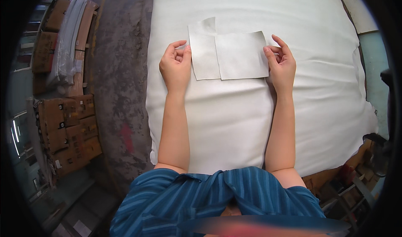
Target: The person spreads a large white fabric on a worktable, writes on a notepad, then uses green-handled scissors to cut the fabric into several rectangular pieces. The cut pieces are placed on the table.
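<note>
Two pale, off-white rectangular pieces of leather-like sheet material lie side by side, overlapping, on a large white sheet (226, 120). The left piece (204, 57) is taller, and its top right corner rises to a point. Its right part is covered by the right piece (243, 55), which is wider. My left hand (176, 67) is at the left piece's outer edge, thumb against it, fingers loosely bent and apart from the thumb. At the right piece's outer edge, my right hand (282, 67) has its thumb against the border and its index finger stretched upward, away from the thumb.
The white sheeting is wrinkled and has a long dark fold or seam near my right forearm. Stacked brown cartons (69, 130) and plastic-wrapped goods (69, 40) stand at left beyond a strip of worn grey floor (121, 69). A shelf with clutter (351, 191) is at lower right.
</note>
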Demonstrator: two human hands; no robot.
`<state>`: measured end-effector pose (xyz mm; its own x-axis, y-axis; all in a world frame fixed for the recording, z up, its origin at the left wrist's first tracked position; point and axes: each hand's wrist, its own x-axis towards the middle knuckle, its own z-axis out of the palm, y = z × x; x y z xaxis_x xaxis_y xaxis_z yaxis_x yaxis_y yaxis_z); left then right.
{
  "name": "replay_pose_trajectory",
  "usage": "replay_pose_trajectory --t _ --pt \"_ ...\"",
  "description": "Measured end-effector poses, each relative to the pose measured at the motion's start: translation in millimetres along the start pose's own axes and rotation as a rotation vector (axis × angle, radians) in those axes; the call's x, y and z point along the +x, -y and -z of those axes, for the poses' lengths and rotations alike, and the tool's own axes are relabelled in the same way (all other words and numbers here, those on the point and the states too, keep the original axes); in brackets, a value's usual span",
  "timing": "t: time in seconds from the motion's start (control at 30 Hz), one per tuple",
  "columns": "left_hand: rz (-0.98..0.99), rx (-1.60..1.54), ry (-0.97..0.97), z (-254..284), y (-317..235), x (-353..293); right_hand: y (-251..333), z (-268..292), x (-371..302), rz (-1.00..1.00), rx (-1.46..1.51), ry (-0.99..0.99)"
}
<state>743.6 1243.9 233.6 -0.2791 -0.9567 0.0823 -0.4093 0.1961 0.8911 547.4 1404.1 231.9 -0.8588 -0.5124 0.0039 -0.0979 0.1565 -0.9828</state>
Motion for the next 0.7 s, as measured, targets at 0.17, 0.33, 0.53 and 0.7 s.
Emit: replay_pose_trajectory --t 0.17,0.33,0.53,0.7 --pt "-0.072 0.119 0.118 1 -5 -4 -3 7 3 0.027 0.031 0.074" --pt "-0.033 -0.148 -0.051 -2 6 -1 -6 5 3 0.021 0.074 0.054" --pt "0.072 -0.027 0.024 1 3 -2 -5 3 3 0.012 0.028 0.025" --pt "-0.192 -0.039 -0.204 -6 5 1 -4 8 8 0.061 0.353 -0.106"
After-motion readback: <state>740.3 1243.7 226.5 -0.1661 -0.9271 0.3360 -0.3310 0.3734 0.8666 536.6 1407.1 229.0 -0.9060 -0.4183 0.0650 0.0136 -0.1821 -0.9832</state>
